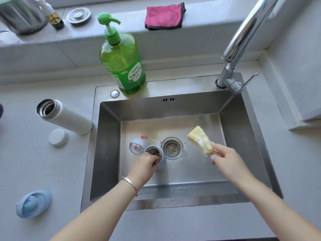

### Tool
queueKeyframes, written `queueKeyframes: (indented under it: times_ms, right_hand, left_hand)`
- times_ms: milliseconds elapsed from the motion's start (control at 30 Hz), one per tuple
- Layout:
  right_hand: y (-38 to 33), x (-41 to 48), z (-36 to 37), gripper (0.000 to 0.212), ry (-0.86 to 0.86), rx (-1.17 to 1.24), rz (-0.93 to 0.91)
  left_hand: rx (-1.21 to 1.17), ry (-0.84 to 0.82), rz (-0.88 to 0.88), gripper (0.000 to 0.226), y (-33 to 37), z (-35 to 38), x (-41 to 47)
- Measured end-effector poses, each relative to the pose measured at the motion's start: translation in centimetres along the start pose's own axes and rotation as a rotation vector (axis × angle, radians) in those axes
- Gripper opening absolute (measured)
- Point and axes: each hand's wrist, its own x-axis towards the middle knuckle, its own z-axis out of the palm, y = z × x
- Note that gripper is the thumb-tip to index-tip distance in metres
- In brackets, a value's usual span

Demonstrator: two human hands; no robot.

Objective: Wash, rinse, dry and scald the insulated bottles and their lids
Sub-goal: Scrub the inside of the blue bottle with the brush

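Note:
A small pale-blue insulated bottle [160,160] stands open-mouthed in the steel sink [231,136], left of the drain. My left hand [145,165] grips it at the rim. Its blue lid [138,146] with red marks lies just behind it on the sink floor. My right hand [224,156] holds a yellow sponge brush [199,140] by its white handle, raised over the sink right of the drain. A white insulated bottle [66,116] stands open on the counter to the left, and its white lid [58,137] lies in front of it.
A green dish-soap pump bottle [123,66] stands on the sink's back rim. The tap [239,54] rises at the back right. A pink cloth [164,16], a sink plug [78,16] and a steel pot [20,14] sit on the ledge. A blue whale-shaped dish [33,204] lies front left.

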Motion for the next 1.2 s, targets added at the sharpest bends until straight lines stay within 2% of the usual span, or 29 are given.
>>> queueKeyframes:
  times_ms: [67,167,367,433,500,533,633,733,800,867,933,1000,1100,1200]
  right_hand:
    - [0.5,0.6,0.8,0.044,-0.019,0.023,0.032]
    - [0.8,1.5,1.8,0.043,-0.033,0.038,0.060]
    - [0.7,2.3,3.0,0.043,-0.044,0.054,0.067]
    - [0.4,2.2,3.3,0.043,-0.056,0.056,0.061]
    - [-0.4,2.0,3.4,0.040,-0.076,0.092,0.064]
    - [-0.9,1.9,3.4,0.040,-0.093,0.125,0.072]
    - [-3.3,2.1,2.9,0.039,-0.154,0.221,0.080]
    - [-8.0,3.5,2.1,0.037,-0.205,0.261,0.014]
    - [-11.9,4.6,1.5,0.030,-0.207,0.262,-0.066]
    - [-15.5,5.7,1.1,0.019,-0.210,0.264,-0.111]
    - [-18.6,6.7,1.2,0.015,-0.245,0.271,-0.107]
    - [-20.9,7.7,1.5,0.016,-0.250,0.273,-0.104]
    - [-23.3,9.2,1.7,0.019,-0.138,0.268,-0.147]
    - [-24.9,10.7,2.0,0.022,-0.078,0.267,-0.184]
  left_hand:
    - [0.045,-0.065,0.034,0.014,-1.4,1.7,1.1]
    - [0.106,-0.148,0.037,0.029,-3.0,3.2,2.2]
    - [0.113,-0.190,0.101,0.037,-4.0,5.3,1.6]
    - [0.132,-0.172,0.120,0.036,-4.3,5.6,1.0]
    - [0.099,-0.121,0.165,0.022,-3.9,4.3,0.3]
    - [0.053,-0.065,0.190,0.013,-3.7,3.3,0.1]
    - [-0.115,0.271,0.149,0.032,-2.3,-2.5,0.3]
    - [-0.271,0.621,0.154,0.035,-1.3,-11.9,2.6]
    - [-0.271,0.806,0.196,0.034,-1.0,-18.9,4.7]
    - [-0.274,0.903,0.182,0.030,-1.2,-24.8,7.2]
    - [-0.352,0.832,0.040,0.030,-1.4,-28.9,9.8]
    - [-0.421,0.638,-0.117,0.033,-1.6,-31.1,12.7]
    - [-0.396,0.383,-0.223,0.031,-1.3,-31.6,16.2]
    - [-0.365,0.311,-0.272,0.032,-1.5,-31.1,18.3]
